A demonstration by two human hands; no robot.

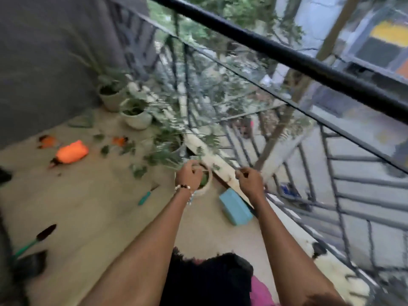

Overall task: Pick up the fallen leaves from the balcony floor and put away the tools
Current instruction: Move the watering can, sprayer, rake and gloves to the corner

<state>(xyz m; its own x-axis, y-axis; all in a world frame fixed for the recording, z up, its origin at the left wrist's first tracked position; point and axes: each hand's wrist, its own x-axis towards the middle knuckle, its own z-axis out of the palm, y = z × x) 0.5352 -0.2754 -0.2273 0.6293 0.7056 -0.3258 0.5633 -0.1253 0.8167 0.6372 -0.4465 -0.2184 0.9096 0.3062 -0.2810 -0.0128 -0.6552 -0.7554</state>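
Green fallen leaves (pixel 138 171) lie scattered on the tan balcony floor (pixel 92 208) near the pots. My left hand (pixel 187 176) is curled over the rim of a small white pot (pixel 207 184) that holds something green. My right hand (pixel 250 180) is curled beside the railing's base, pinching something thin that the blur hides. A teal-handled tool (pixel 146 196) lies just left of the small pot. Another green-handled trowel (pixel 35 238) lies at the lower left.
Potted plants (pixel 136 117) line the white ledge (pixel 212 157) under the black railing (pixel 309 62). An orange bag (pixel 71 152), small orange items (pixel 47 141) and a light blue box (pixel 235 208) lie on the floor. A grey wall (pixel 44 51) closes the left side.
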